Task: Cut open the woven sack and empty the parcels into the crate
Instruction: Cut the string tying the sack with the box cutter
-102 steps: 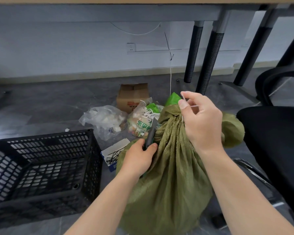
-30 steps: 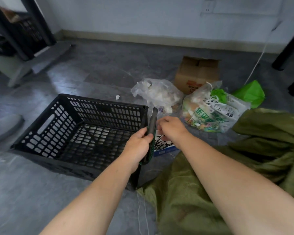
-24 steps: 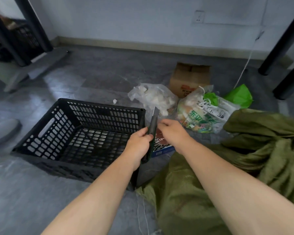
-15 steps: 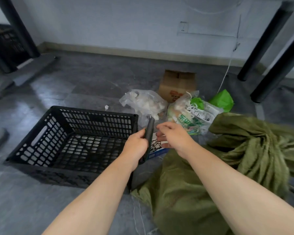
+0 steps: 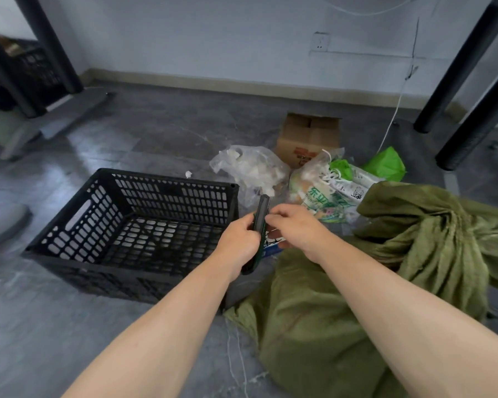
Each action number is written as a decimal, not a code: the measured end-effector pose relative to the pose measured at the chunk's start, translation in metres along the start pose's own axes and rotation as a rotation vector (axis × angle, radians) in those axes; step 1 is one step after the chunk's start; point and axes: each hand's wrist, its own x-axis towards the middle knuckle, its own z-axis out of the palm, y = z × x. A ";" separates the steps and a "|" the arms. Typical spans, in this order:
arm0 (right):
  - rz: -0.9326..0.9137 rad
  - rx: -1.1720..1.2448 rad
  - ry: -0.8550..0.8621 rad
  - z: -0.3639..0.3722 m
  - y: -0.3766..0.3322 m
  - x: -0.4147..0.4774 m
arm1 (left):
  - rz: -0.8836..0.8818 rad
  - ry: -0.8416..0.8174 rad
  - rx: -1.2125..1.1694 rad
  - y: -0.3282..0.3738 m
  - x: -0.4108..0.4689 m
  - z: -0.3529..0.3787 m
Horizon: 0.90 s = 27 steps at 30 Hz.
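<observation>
The olive-green woven sack (image 5: 342,311) lies slumped on the floor at the right, its gathered neck (image 5: 443,234) off to the right. A black perforated plastic crate (image 5: 127,225) stands to the left with nothing in it. My left hand (image 5: 237,244) grips a dark utility knife (image 5: 260,222) upright beside the crate's right corner. My right hand (image 5: 295,229) is at the knife, fingers curled and pinching its upper part. No blade shows above the handle.
Behind my hands lie a clear plastic bag (image 5: 250,170) of white scraps, a printed bag (image 5: 328,191) with green lettering, a bright green bag (image 5: 385,165) and a cardboard box (image 5: 308,137). A small printed carton (image 5: 272,244) sits under my hands. Black table legs (image 5: 466,61) rise at right.
Since 3.4 s ago both hands left the sack's neck and the sack slumped. Over the last second the blade tip above the knife handle disappeared while my right hand stayed at it.
</observation>
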 end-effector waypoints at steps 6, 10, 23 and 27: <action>-0.048 -0.084 0.064 0.005 0.002 0.010 | -0.112 -0.018 0.091 -0.033 -0.016 -0.001; -0.093 -0.271 0.108 0.017 0.007 0.014 | -0.189 -0.062 0.087 -0.060 -0.035 0.001; -0.105 -0.623 -0.105 0.052 0.042 0.024 | -0.600 -0.081 0.374 -0.194 -0.028 0.023; -0.123 -0.646 -0.115 0.060 0.054 0.031 | -0.635 -0.096 0.557 -0.219 -0.014 0.044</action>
